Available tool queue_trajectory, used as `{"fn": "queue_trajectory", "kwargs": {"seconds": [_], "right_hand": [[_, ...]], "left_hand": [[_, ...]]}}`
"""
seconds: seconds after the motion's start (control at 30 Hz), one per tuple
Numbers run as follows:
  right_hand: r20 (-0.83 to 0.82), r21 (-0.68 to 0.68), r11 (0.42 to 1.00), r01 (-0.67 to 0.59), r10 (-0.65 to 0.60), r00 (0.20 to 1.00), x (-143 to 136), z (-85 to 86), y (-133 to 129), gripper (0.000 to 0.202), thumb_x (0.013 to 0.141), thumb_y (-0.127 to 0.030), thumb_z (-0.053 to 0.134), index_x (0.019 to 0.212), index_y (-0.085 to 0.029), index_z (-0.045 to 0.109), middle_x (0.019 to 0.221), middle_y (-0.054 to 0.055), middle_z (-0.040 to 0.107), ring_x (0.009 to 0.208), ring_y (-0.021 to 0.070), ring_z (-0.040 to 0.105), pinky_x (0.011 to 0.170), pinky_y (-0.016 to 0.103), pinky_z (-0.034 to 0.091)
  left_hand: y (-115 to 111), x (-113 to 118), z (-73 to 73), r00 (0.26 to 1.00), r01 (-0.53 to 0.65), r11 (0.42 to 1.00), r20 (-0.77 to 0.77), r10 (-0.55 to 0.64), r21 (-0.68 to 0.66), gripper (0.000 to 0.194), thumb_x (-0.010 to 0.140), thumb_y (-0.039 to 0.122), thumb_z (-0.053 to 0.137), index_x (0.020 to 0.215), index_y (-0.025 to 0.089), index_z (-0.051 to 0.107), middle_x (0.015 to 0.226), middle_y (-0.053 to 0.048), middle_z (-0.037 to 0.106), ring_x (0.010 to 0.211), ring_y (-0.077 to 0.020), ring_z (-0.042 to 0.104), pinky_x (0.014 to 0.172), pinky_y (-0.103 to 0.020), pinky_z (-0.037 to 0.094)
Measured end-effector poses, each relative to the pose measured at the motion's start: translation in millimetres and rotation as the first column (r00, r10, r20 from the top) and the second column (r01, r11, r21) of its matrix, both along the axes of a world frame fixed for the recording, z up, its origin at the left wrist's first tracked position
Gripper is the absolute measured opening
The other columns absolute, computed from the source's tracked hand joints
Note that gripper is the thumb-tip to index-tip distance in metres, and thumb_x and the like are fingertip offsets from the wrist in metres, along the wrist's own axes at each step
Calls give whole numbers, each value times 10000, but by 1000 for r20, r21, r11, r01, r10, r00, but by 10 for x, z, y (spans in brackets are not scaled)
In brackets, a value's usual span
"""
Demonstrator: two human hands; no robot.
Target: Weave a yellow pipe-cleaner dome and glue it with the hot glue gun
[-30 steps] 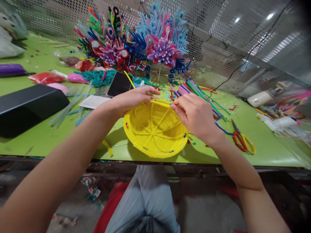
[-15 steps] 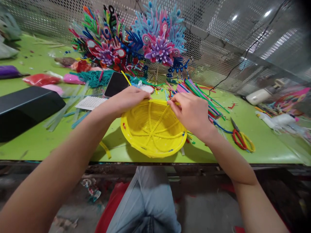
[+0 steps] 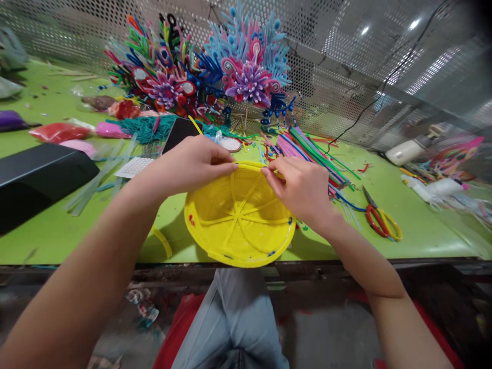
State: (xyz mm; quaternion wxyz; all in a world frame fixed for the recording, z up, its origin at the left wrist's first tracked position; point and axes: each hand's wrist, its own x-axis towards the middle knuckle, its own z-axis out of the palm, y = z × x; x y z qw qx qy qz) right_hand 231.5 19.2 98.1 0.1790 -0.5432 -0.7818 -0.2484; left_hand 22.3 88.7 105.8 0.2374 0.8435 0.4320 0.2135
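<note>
A round yellow basket-like bowl (image 3: pixel 246 236), with yellow strips crossing like spokes inside it, is tilted toward me at the table's front edge. My left hand (image 3: pixel 196 163) pinches its far rim left of centre, thumb and fingers together. Just to the right, my right hand (image 3: pixel 300 184) pinches the same rim between thumb and forefinger. A yellow strip (image 3: pixel 195 124) sticks up behind my left hand. Small red and blue specks dot the bowl's near rim. Whether a thin strip lies between the fingertips is hard to see.
Scissors (image 3: pixel 380 218) with red and yellow handles lie to the right. Behind my right hand are coloured pipe cleaners (image 3: pixel 315 151). A black box (image 3: pixel 42 179), a phone (image 3: pixel 180 134) and teal strands (image 3: pixel 144 125) are on the left. Pipe-cleaner flower pieces (image 3: pixel 249 77) stand at the back.
The bowl's near side has come down and closer to me, so it tilts more. My left hand has shifted slightly, its thumb now showing on the rim. Both hands stay on the far rim.
</note>
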Motion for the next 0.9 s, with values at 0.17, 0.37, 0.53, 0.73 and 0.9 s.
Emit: {"fn": "queue_trajectory", "kwargs": {"seconds": [0.17, 0.37, 0.53, 0.73, 0.9], "right_hand": [[3, 54, 998, -41, 40, 999, 13, -12, -47, 306, 979, -324, 486, 803, -173, 684, 782, 39, 732, 716, 150, 628, 628, 296, 306], [16, 33, 999, -21, 21, 1000, -10, -6, -46, 288, 974, -305, 498, 798, -179, 688, 765, 32, 734, 712, 141, 625, 618, 296, 288], [10, 7, 1000, 8, -8, 1000, -18, -3, -37, 274, 971, -307, 509, 810, -175, 687, 799, 39, 745, 724, 141, 630, 614, 295, 275], [9, 8, 1000, 4, -4, 1000, -22, -10, -31, 272, 969, -290, 505, 807, -172, 689, 786, 39, 742, 723, 141, 636, 613, 293, 274], [19, 37, 999, -24, 23, 1000, -33, -11, -38, 267, 965, -279, 505, 798, -174, 686, 764, 35, 735, 709, 144, 637, 617, 294, 288]], "left_hand": [[-103, 23, 45, 989, 4, 986, -148, 21, 167, 350, 821, 359, 464, 743, 148, 732, 649, -42, 661, 613, -135, 514, 591, -260, 300], [-86, 1, 27, 988, 47, 984, -156, -20, 172, 302, 823, 311, 480, 744, 154, 726, 622, -29, 641, 595, -126, 493, 632, -264, 309], [-19, 2, 20, 971, 118, 985, -221, -88, 126, 352, 820, 441, 532, 796, 144, 720, 670, -28, 659, 638, -137, 521, 636, -251, 318], [-26, 19, 34, 972, 117, 985, -217, -87, 128, 425, 792, 531, 554, 892, 156, 729, 779, -37, 707, 683, -152, 570, 643, -243, 346], [-64, 14, 48, 991, 106, 990, -92, -98, 93, 399, 827, 449, 480, 896, 155, 741, 767, -39, 716, 680, -146, 565, 638, -246, 345]]}}
